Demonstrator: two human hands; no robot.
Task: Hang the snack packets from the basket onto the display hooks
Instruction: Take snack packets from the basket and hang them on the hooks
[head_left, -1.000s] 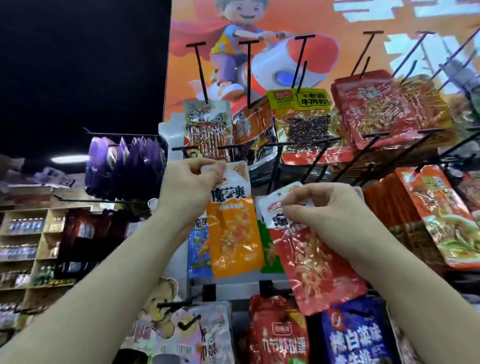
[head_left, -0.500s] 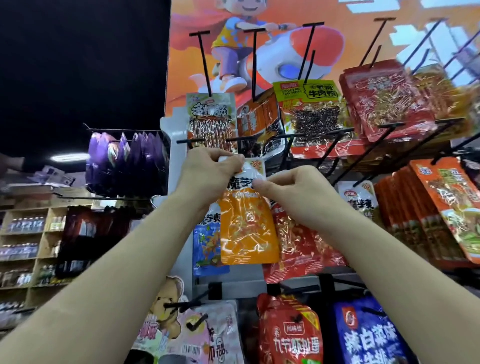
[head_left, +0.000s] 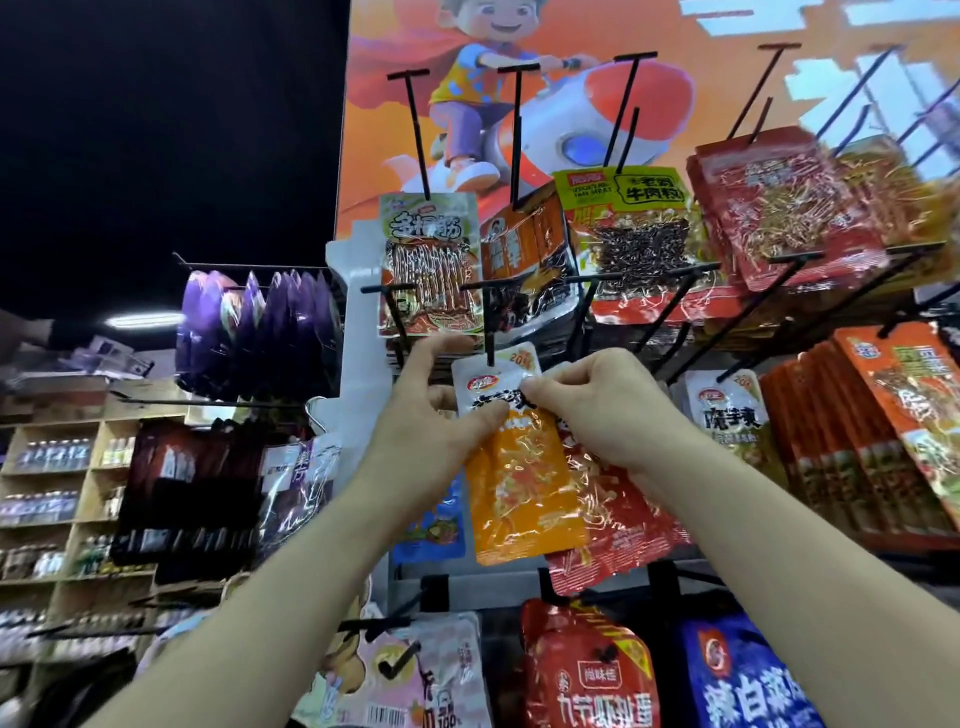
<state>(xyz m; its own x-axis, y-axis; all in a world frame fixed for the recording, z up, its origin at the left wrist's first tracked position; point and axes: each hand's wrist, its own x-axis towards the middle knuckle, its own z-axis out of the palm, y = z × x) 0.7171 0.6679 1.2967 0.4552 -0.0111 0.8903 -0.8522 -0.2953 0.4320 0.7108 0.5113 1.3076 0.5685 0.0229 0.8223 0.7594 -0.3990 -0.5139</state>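
Observation:
An orange snack packet (head_left: 522, 493) with a white top hangs at the centre of the rack, its top edge right under a black display hook (head_left: 489, 332). My left hand (head_left: 441, 410) pinches the packet's white top from the left. My right hand (head_left: 592, 405) pinches the same top from the right. A red packet (head_left: 618, 525) sits behind the orange one below my right hand; whether that hand also holds it is hidden. The basket is out of view.
Black hooks loaded with packets fill the rack: striped and red ones above (head_left: 779, 208), orange ones at right (head_left: 883, 431), red and blue bags below (head_left: 587, 675). Purple packets (head_left: 260, 332) hang at left. Shelves with bottles (head_left: 47, 499) stand far left.
My right hand has moved left from the red packet to the orange packet's top. Both hands have raised the orange packet up to the hook.

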